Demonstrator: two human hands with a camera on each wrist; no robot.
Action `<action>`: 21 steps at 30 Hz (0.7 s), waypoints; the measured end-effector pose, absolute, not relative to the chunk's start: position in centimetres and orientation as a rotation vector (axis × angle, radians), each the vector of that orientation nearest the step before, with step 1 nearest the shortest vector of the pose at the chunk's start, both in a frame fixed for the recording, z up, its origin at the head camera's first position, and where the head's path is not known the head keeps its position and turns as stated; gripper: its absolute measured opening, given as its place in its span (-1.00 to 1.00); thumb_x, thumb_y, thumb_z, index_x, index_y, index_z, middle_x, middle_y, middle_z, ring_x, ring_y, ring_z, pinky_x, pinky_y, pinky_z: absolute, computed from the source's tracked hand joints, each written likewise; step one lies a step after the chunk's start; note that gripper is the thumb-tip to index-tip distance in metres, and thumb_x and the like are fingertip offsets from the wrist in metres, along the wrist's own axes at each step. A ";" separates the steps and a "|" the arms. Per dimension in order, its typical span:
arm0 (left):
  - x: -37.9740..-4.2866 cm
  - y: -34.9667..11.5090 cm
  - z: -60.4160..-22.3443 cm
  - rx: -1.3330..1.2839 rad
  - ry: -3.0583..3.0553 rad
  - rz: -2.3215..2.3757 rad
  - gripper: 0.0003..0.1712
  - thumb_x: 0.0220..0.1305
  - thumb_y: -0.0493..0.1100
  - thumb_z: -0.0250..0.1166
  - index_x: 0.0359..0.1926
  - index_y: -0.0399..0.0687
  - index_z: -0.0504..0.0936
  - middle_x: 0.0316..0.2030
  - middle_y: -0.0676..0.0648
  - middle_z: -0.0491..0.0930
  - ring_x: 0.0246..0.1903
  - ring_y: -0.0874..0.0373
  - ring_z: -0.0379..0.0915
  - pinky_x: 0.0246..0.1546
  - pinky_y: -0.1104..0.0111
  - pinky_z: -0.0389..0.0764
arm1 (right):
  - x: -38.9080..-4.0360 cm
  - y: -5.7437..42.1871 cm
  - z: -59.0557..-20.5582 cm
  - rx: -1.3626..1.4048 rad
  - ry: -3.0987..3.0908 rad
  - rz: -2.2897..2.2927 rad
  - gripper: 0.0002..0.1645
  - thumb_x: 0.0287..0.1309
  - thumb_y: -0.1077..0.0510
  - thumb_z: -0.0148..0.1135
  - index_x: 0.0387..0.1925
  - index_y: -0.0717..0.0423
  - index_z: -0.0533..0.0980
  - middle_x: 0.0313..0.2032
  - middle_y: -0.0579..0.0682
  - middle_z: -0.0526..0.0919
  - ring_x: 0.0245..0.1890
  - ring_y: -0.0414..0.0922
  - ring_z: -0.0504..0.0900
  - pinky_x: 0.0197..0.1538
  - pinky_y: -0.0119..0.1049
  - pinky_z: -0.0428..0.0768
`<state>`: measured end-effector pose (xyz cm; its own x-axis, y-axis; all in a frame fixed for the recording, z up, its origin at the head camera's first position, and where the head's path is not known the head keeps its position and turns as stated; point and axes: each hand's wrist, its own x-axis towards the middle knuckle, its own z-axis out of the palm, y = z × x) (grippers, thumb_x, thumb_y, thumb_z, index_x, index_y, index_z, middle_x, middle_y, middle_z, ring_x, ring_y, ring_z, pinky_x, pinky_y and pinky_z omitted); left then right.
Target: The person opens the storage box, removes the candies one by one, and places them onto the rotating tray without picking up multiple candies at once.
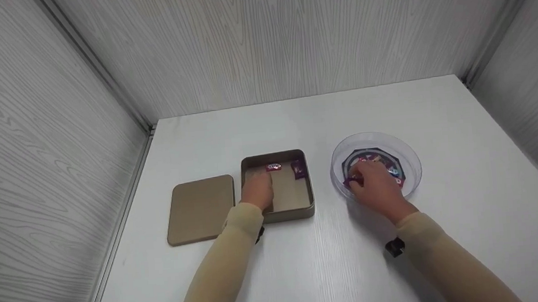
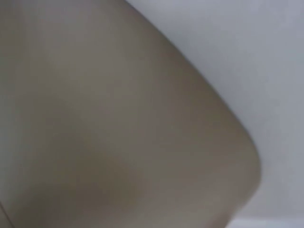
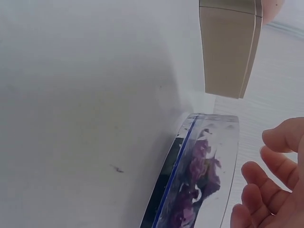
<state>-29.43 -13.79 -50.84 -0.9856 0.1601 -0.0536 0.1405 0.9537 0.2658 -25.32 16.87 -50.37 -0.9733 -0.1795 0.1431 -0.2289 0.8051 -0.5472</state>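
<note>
My left hand (image 1: 257, 189) reaches into the left side of an open tan metal tin (image 1: 292, 214); its fingertips are hidden. Inside that tin, a red-wrapped candy (image 1: 273, 167) lies by the far wall and a purple-wrapped candy (image 1: 298, 169) near the right wall. Over the clear round bowl (image 1: 414, 160) is my right hand (image 1: 375, 184), and a purple candy (image 1: 348, 182) shows beside its thumb. In the right wrist view the right fingers (image 3: 273, 202) are loosely bent above the bowl (image 3: 228, 142), with no candy visible between them.
A flat tan lid (image 1: 200, 210) lies left of the tin on the white table (image 1: 287, 273). More wrapped candies (image 1: 392, 171) are in the bowl. Grey wood-grain panels (image 1: 261, 42) enclose the back and sides. A blurred tan surface (image 2: 118, 118) fills most of the left wrist view.
</note>
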 end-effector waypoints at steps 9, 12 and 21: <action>-29.1 -14.3 -50.9 0.216 2.995 0.506 -0.87 0.41 -0.41 0.13 -0.26 -0.23 0.60 -0.33 -0.15 0.62 -0.28 -0.04 0.57 -0.20 0.07 0.60 | -24.8 16.2 -50.1 0.318 -2.896 0.913 -0.76 0.23 0.15 0.29 -0.08 0.11 0.56 -0.15 0.03 0.61 -0.07 0.02 0.49 0.12 0.03 0.47; -28.9 -14.3 -50.9 0.212 2.983 0.546 -0.91 0.41 -0.40 0.16 -0.22 -0.21 0.58 -0.32 -0.13 0.60 -0.29 -0.02 0.56 -0.20 0.09 0.59 | -24.7 16.1 -50.1 0.334 -2.864 0.928 -0.77 0.21 0.16 0.29 -0.10 0.13 0.56 -0.16 0.05 0.62 -0.09 0.02 0.50 0.10 0.03 0.48; -29.1 -14.4 -50.7 0.177 2.932 0.602 -0.87 0.40 -0.39 0.17 -0.10 -0.19 0.58 -0.26 -0.08 0.61 -0.24 0.02 0.56 -0.15 0.13 0.59 | -24.6 15.4 -49.8 0.362 -2.828 0.902 -0.76 0.17 0.18 0.27 -0.12 0.17 0.58 -0.19 0.05 0.63 -0.08 0.05 0.53 0.07 0.02 0.49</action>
